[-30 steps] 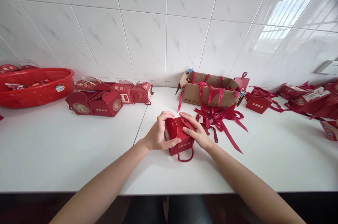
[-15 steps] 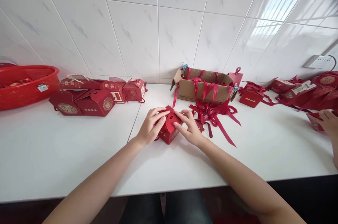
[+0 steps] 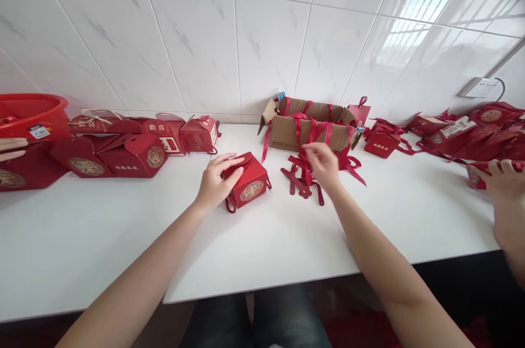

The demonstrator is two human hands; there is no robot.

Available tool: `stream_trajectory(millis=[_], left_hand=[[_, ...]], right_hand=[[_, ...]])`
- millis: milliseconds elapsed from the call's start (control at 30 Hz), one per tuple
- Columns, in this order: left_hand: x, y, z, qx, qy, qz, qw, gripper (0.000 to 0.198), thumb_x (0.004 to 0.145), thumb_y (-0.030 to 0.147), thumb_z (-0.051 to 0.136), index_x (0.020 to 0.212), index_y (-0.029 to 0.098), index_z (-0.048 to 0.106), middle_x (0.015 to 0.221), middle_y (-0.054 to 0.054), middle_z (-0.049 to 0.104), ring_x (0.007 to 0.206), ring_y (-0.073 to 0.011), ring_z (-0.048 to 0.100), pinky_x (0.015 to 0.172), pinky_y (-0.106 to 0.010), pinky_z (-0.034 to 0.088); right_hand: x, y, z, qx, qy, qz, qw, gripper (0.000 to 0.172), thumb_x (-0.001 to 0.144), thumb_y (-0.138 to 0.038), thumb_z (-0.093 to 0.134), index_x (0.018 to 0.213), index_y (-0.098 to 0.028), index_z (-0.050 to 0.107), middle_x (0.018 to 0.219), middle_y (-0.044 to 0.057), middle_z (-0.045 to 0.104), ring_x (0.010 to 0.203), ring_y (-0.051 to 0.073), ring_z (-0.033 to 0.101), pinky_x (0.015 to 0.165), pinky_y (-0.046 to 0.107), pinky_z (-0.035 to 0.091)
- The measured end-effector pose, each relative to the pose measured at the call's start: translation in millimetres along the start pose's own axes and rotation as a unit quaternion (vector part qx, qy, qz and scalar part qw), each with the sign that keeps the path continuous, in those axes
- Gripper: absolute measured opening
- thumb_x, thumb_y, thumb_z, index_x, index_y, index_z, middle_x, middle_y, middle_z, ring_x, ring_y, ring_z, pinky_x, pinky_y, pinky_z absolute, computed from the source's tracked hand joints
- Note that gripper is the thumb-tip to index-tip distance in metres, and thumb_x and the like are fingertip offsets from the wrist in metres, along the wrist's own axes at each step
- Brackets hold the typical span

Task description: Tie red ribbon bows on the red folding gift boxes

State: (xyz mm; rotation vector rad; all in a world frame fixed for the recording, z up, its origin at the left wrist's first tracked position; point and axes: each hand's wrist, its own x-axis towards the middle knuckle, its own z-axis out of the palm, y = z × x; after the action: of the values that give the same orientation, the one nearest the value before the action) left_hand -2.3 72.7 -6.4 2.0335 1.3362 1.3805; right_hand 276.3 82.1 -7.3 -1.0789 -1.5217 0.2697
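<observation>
A small red gift box (image 3: 251, 190) with a round gold emblem stands on the table, its top folded down and red cord loops hanging at its sides. My left hand (image 3: 219, 181) holds it at the left, fingers over the top and thumb across the lid. My right hand (image 3: 322, 164), slightly blurred, is pinched at the red ribbons (image 3: 301, 166) in front of the cardboard box (image 3: 287, 132); a ribbon seems to be between its fingertips. Just below lie flat red strips and a flower-shaped tag (image 3: 304, 190).
Larger red gift boxes (image 3: 137, 156) and a red plastic basket (image 3: 53, 112) stand at the left, with another person's hand (image 3: 12, 148) there. More red boxes (image 3: 381, 143) sit at the right, where another person's hand (image 3: 502, 178) touches one. A tiled wall is behind.
My right hand has left the box top and moved right to the ribbons. The gift box has turned, showing its emblem, with my left hand still on it. Another hand has appeared at far left.
</observation>
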Motion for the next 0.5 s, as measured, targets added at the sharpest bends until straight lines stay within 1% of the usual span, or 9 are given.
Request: stream_trajectory(millis=[67, 100, 133, 200, 267, 300, 367, 433, 500], left_hand=[[2.9, -2.5, -2.5, -0.012, 0.014, -0.036, 0.999, 0.028, 0.079, 0.036, 0.061, 0.103, 0.024, 0.070, 0.122, -0.005, 0.061, 0.119, -0.0247, 0.051, 0.107, -0.044, 0.035], [3.7, -3.6, -3.3, -0.022, 0.017, -0.047, 0.999, 0.029, 0.079, 0.036, 0.062, 0.104, 0.023, 0.069, 0.122, -0.005, 0.060, 0.119, -0.0246, 0.051, 0.107, -0.043, 0.036], [4.0, -4.8, -3.5, -0.032, 0.020, -0.053, 0.998, 0.032, 0.079, 0.036, 0.062, 0.107, 0.023, 0.067, 0.123, -0.005, 0.060, 0.118, -0.0244, 0.052, 0.106, -0.042, 0.037], [3.5, -7.7, -2.6, -0.059, 0.027, -0.060, 0.996, 0.040, 0.078, 0.036, 0.063, 0.115, 0.022, 0.061, 0.123, -0.005, 0.059, 0.112, -0.0235, 0.055, 0.100, -0.039, 0.042], [2.3, -11.1, -0.3, -0.090, 0.040, -0.066, 0.993, 0.047, 0.076, 0.035, 0.065, 0.120, 0.022, 0.054, 0.120, -0.006, 0.059, 0.104, -0.0226, 0.059, 0.091, -0.037, 0.047], [1.7, -12.8, 1.0, -0.103, 0.045, -0.069, 0.991, 0.049, 0.075, 0.035, 0.066, 0.119, 0.021, 0.051, 0.118, -0.007, 0.059, 0.102, -0.0223, 0.060, 0.088, -0.035, 0.048], [1.0, -15.5, 3.2, -0.121, 0.044, -0.074, 0.989, 0.046, 0.073, 0.035, 0.067, 0.114, 0.021, 0.051, 0.116, -0.007, 0.059, 0.100, -0.0221, 0.060, 0.084, -0.034, 0.049], [0.8, -16.3, 4.6, -0.137, 0.030, -0.080, 0.987, 0.042, 0.073, 0.035, 0.067, 0.110, 0.020, 0.052, 0.113, -0.007, 0.059, 0.098, -0.0216, 0.060, 0.081, -0.033, 0.049], [0.8, -15.3, 5.5, -0.150, 0.016, -0.084, 0.985, 0.040, 0.074, 0.036, 0.066, 0.107, 0.020, 0.052, 0.109, -0.007, 0.060, 0.094, -0.0208, 0.060, 0.079, -0.032, 0.049]], right_hand=[[12.8, 10.9, -36.2, -0.028, 0.083, 0.067, 0.994, 0.028, 0.087, -0.036, 0.045, 0.101, -0.021, 0.064, 0.101, 0.008, 0.064, 0.091, 0.021, 0.061, 0.080, 0.039, 0.050], [13.9, 15.8, -55.6, -0.063, 0.076, 0.095, 0.991, 0.028, 0.085, -0.034, 0.048, 0.104, -0.020, 0.064, 0.100, 0.008, 0.065, 0.089, 0.021, 0.061, 0.077, 0.039, 0.051], [10.8, 20.3, -74.7, -0.101, 0.031, 0.111, 0.988, 0.028, 0.081, -0.030, 0.051, 0.103, -0.020, 0.065, 0.099, 0.008, 0.067, 0.086, 0.021, 0.062, 0.077, 0.040, 0.052], [-7.1, 28.3, -108.7, -0.174, -0.147, 0.110, 0.967, 0.033, 0.074, -0.017, 0.049, 0.100, -0.021, 0.069, 0.102, 0.007, 0.068, 0.090, 0.023, 0.064, 0.082, 0.042, 0.051], [-35.7, 34.8, -134.0, -0.238, -0.338, 0.108, 0.904, 0.049, 0.066, -0.009, 0.048, 0.105, -0.030, 0.070, 0.120, 0.004, 0.063, 0.106, 0.027, 0.061, 0.085, 0.042, 0.052], [-51.3, 37.0, -143.3, -0.256, -0.392, 0.113, 0.877, 0.055, 0.066, -0.008, 0.047, 0.110, -0.035, 0.067, 0.129, 0.002, 0.058, 0.113, 0.028, 0.058, 0.085, 0.042, 0.052], [-80.0, 38.3, -156.0, -0.276, -0.396, 0.123, 0.867, 0.056, 0.074, -0.010, 0.044, 0.118, -0.040, 0.062, 0.137, -0.002, 0.050, 0.120, 0.027, 0.053, 0.088, 0.042, 0.052], [-100.9, 35.4, -163.2, -0.277, -0.366, 0.127, 0.879, 0.042, 0.083, -0.019, 0.045, 0.114, -0.038, 0.065, 0.129, -0.001, 0.058, 0.115, 0.026, 0.057, 0.092, 0.043, 0.051], [-113.2, 29.6, -166.9, -0.278, -0.322, 0.121, 0.897, 0.029, 0.086, -0.030, 0.049, 0.106, -0.034, 0.069, 0.114, 0.003, 0.066, 0.102, 0.026, 0.063, 0.087, 0.041, 0.053]])
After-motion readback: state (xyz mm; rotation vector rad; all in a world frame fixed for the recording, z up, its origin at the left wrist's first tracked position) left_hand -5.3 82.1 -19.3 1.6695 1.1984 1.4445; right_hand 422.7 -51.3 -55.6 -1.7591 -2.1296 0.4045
